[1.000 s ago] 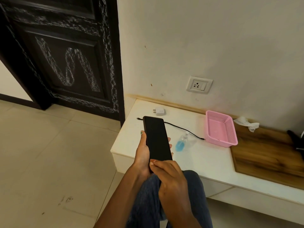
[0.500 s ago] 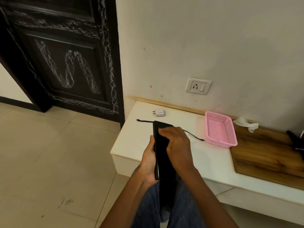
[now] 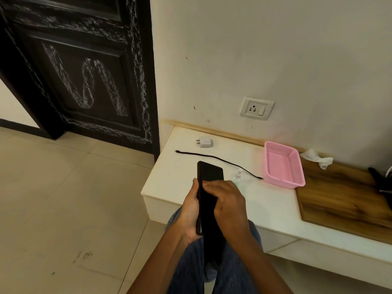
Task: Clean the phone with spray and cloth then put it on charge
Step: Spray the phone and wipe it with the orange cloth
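A black phone stands upright over my lap, screen towards me, at the front edge of the white shelf. My left hand grips its left edge and back. My right hand lies across the middle of the screen with its fingers curled over it. A dark shape hangs under the phone; I cannot tell whether it is a cloth. The small spray bottle lies on the shelf, mostly hidden behind my right hand. A black cable and a white charger plug lie further back.
A wall socket sits above the shelf. A pink basket stands right of the cable, with a crumpled white tissue behind it on a wooden board. A dark door is at the left.
My right hand went from the phone's bottom up to its top, then slid back down to the middle of the screen. The phone stays in my left hand, now turned more face-on.
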Tool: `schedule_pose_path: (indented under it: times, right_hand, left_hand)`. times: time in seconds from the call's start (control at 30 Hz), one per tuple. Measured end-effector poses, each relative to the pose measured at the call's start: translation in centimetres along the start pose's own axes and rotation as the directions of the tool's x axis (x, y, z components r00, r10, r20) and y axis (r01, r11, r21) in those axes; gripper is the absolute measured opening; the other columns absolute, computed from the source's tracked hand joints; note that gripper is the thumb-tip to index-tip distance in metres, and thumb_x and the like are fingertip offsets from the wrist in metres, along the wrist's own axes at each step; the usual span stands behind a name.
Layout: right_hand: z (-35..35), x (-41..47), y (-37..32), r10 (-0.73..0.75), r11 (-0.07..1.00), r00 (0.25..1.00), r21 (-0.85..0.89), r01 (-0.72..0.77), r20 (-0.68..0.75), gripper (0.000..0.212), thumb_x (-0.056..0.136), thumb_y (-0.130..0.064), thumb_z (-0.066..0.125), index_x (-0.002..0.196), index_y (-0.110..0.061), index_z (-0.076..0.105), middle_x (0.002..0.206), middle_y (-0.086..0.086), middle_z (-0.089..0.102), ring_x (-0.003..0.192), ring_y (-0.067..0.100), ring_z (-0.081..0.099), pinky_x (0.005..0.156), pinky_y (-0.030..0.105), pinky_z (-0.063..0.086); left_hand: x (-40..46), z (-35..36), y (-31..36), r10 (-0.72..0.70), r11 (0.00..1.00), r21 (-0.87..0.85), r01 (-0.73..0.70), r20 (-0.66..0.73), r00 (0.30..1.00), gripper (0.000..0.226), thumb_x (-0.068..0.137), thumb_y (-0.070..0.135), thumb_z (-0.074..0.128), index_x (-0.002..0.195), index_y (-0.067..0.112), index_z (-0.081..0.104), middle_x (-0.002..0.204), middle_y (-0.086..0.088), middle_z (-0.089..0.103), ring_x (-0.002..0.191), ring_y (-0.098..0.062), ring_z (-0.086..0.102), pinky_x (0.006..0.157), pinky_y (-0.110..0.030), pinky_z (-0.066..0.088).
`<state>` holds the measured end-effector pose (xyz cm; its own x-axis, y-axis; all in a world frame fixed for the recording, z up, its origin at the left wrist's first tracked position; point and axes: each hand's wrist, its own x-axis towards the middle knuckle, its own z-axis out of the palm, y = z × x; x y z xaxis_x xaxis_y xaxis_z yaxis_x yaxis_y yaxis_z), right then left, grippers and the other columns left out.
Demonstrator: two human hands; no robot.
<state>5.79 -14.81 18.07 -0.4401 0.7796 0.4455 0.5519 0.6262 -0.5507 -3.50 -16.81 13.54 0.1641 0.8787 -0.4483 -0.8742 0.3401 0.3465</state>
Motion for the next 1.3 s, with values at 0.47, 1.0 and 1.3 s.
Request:
schedule_pose_path:
  times: [0.47,1.0,1.3]
  right_hand:
    - [-1.7,-4.7,1.2,-0.148,0.981,0.986,-0.115,0.156,0.071,0.034,0.064,0.015,0.074,0.093,-0.002,0.074,0.095,0.007,0.072,0.089,0.019,0.067,0.081,0.025,0.054]
    - [-2.6,3.8,2.9,-0.142,0.979,0.987,-0.156,0.129,-0.081,0.039,0.057,0.02,0.063,0.093,0.007,0.071,0.09,0.021,0.07,0.085,0.037,0.066,0.073,0.044,0.057]
    - [-3.4,4.4,2.8,0.038,0.998,0.999,-0.055,-0.038,-0.01,0.035,0.075,0.022,0.058,0.098,0.0,0.072,0.097,0.016,0.069,0.092,0.028,0.064,0.085,0.028,0.05]
  left_hand:
    - [0.9,-0.5,1.4,0.05,0.993,0.103,-0.048,-0.022,0.998,0.086,0.085,0.077,0.02,0.094,0.014,0.079,0.1,-0.01,0.075,0.087,-0.02,0.069,0.08,-0.035,0.055]
    - [-0.4,-0.2,1.2,-0.026,0.987,0.16,0.016,0.062,0.998,0.07,0.086,0.07,0.036,0.099,0.014,0.077,0.099,-0.013,0.074,0.086,-0.026,0.071,0.071,-0.038,0.059]
    - [0.0,-0.6,0.6,-0.049,0.983,0.182,0.035,0.071,0.996,0.075,0.086,0.071,0.034,0.109,0.011,0.073,0.106,-0.013,0.072,0.089,-0.025,0.068,0.077,-0.037,0.058]
